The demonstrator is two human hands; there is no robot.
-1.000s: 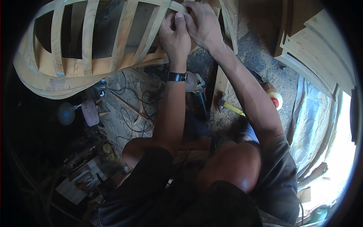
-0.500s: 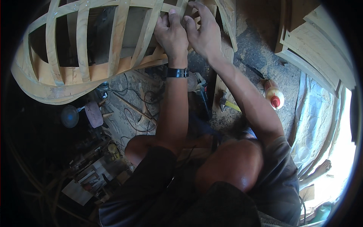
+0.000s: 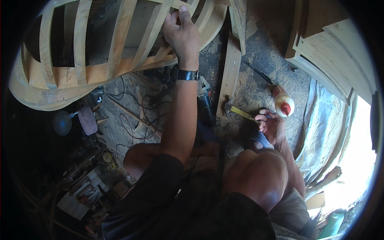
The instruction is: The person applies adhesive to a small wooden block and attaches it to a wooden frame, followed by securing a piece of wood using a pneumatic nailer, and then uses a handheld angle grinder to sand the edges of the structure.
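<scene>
My left hand (image 3: 183, 38), with a dark strap on its wrist, is closed on a pale wooden slat (image 3: 154, 32) of a curved, ribbed wooden frame (image 3: 60, 78) at the upper left. Its fingertips are partly hidden by the wood. Down by my knee, my right hand (image 3: 275, 129) has its fingers curled at the handle end of a claw hammer (image 3: 242, 113) with a yellow handle. The hammer still lies low, its head against a long wooden board (image 3: 230, 72). Whatever else may be between those fingers is too small to make out.
A whitish bottle with a red cap (image 3: 285, 105) lies right of the hammer. A dark power tool (image 3: 205, 106) and coiled cords (image 3: 138, 127) lie on the dusty floor (image 3: 256, 94). A wooden piece (image 3: 332, 56) stands at the upper right. Tools (image 3: 92, 190) crowd the lower left.
My right hand has left the wooden frame and come down and back to the hammer's handle. My left hand stays on the slat. The whole view has shifted slightly.
</scene>
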